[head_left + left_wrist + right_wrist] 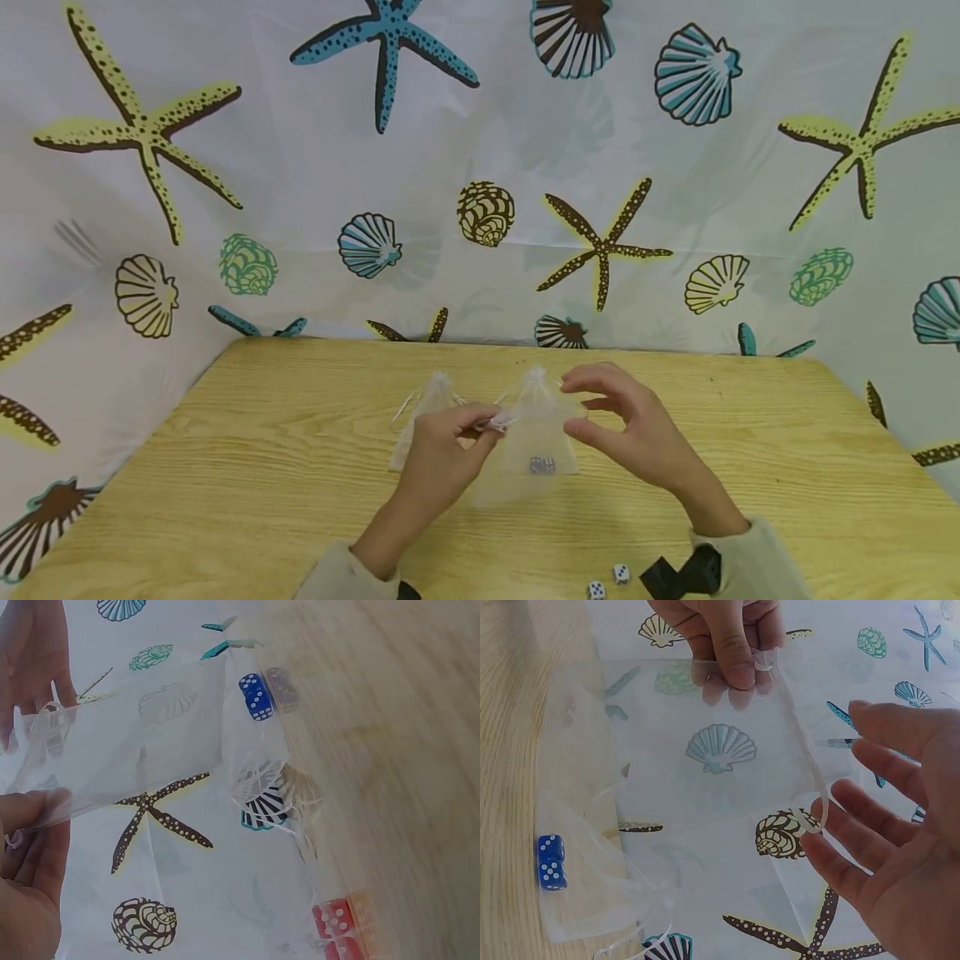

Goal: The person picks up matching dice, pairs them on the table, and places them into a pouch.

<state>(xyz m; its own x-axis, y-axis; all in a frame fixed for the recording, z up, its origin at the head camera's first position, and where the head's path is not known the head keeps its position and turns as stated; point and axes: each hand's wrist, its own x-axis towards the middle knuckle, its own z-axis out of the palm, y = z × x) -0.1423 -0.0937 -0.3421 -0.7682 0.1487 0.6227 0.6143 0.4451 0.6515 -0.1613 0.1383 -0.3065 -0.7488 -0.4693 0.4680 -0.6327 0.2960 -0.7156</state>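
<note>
Between thumb and fingers, my left hand [448,454] pinches the top edge of a sheer white drawstring pouch [667,712], which hangs down over the table. My right hand [637,429] is to the right of it, fingers spread and loosely bent, holding nothing. In the right wrist view its fingertips are near the pouch's drawstring loop [823,814]; I cannot tell if they touch. Behind the held pouch stands a second pouch [536,387] with blue dice [552,862] inside. A third pouch [400,450], left of it, is partly hidden by my left hand; red dice [334,919] appear at that side.
Two white dice [621,573] lie near the front edge of the wooden table [225,500], close to my right sleeve. A white cloth [465,150] printed with shells and starfish hangs behind the table and along both sides.
</note>
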